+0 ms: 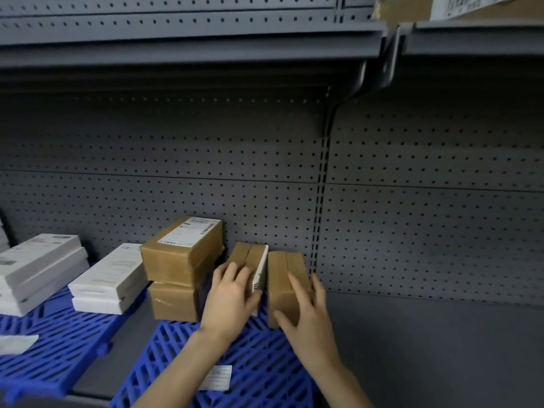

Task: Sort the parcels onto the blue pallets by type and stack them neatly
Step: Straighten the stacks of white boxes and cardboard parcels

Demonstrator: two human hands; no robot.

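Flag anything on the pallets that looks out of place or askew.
On the right pallet, the left upright parcel and right upright parcel stand on edge, unlike the flat brown stack beside them; the left hand and right hand each hold one. A loose label lies on its slats, a paper slip on the left pallet.
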